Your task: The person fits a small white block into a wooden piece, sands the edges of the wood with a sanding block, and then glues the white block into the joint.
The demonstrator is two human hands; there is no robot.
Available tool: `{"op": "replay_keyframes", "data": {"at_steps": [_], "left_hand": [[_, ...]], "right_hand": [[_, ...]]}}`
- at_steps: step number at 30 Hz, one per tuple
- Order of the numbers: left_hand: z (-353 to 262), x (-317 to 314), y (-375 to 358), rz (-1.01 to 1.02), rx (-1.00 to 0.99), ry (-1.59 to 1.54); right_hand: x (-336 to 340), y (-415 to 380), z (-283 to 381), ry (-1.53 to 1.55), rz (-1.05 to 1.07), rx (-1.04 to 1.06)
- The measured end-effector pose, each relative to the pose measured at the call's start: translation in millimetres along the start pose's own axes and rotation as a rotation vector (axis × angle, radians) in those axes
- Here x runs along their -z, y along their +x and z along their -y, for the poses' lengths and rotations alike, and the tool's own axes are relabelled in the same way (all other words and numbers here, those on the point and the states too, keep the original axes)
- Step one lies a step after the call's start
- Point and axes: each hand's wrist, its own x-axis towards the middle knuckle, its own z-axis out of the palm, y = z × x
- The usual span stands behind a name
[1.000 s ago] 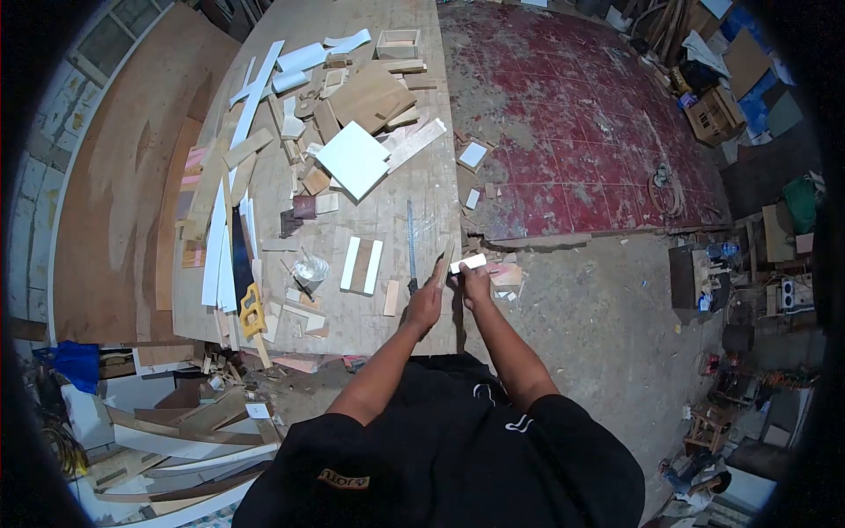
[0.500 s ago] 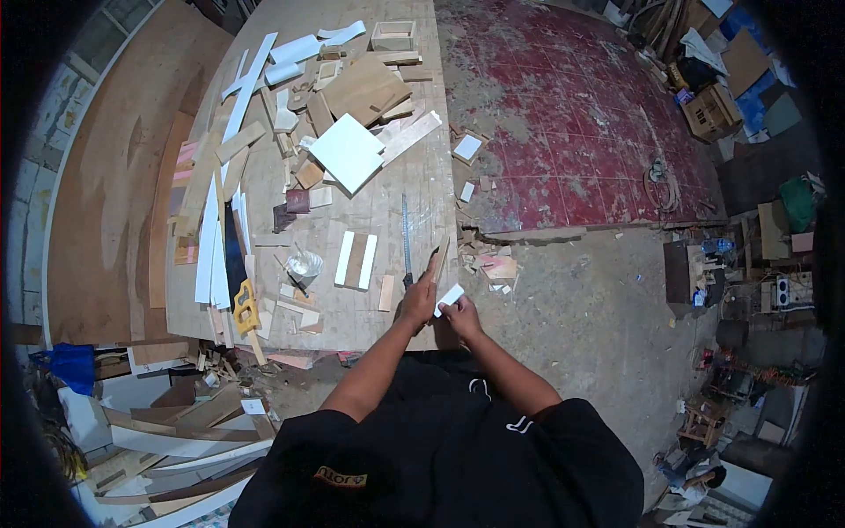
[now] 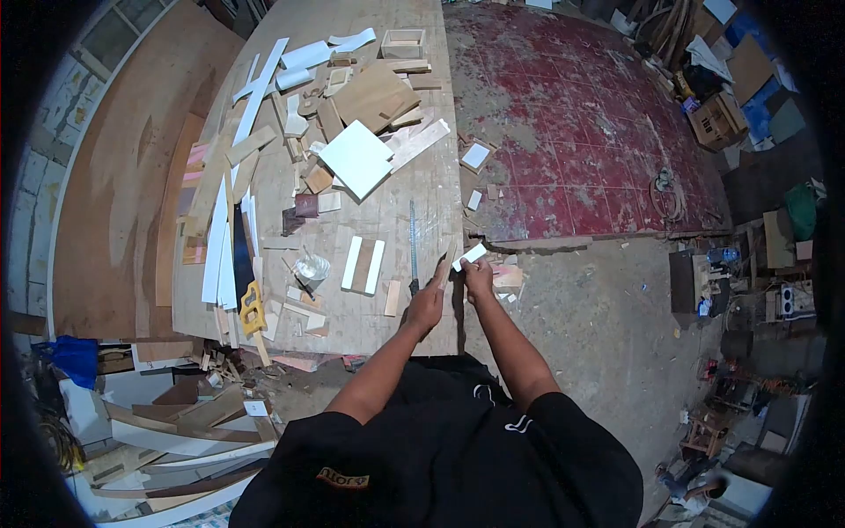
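Note:
My right hand [image 3: 479, 280] is closed on a small white block [image 3: 469, 257], just past the right edge of the wooden table [image 3: 352, 216]. Beside it my left hand [image 3: 426, 306] is wrapped round a thin wooden strip [image 3: 447, 264] with a dark tip at the table's edge. Left of my left hand lie a short wood piece [image 3: 392, 298] and a white-edged wooden block [image 3: 371, 267]. A metal ruler [image 3: 413, 238] lies on the table above that hand.
A saw with a yellow handle [image 3: 253, 310] and a plastic cup [image 3: 308, 268] lie at the left. Wood offcuts and a white square board [image 3: 356, 159] fill the table's far part. Scraps litter the floor, and a person [image 3: 700, 488] is at the lower right.
My right hand has moved up and to the right with the white block, away from my left hand. The whole view has shifted slightly.

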Motion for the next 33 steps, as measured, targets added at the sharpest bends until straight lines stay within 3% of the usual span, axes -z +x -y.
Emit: {"op": "replay_keyframes", "data": {"at_steps": [3,5,8,10,13,15,19,26,33], "left_hand": [[-5,1,-2,0.008,0.023,-0.012],[-4,-1,-3,0.028,0.052,-0.018],[0,0,-1,-0.032,-0.018,-0.046],[-12,11,-3,0.102,0.156,-0.092],[2,3,-2,-0.003,0.05,-0.039],[2,4,-3,0.03,0.071,-0.043],[7,-2,-1,-0.017,0.0,-0.044],[4,4,-1,0.045,0.076,-0.025],[7,-2,-1,-0.029,0.015,-0.023]], "right_hand": [[-6,-31,8,0.08,-0.039,-0.034],[-9,-49,4,0.433,-0.05,-0.201],[-5,-74,-10,0.422,0.049,-0.221],[-2,-95,-20,0.445,0.1,-0.246],[7,-128,-28,0.313,0.187,-0.22],[13,-145,-19,0.266,0.257,-0.287],[20,-102,-49,-0.039,0.303,-0.088],[2,-19,11,0.214,0.178,-0.109],[-3,-39,11,0.567,0.086,-0.284]]}}
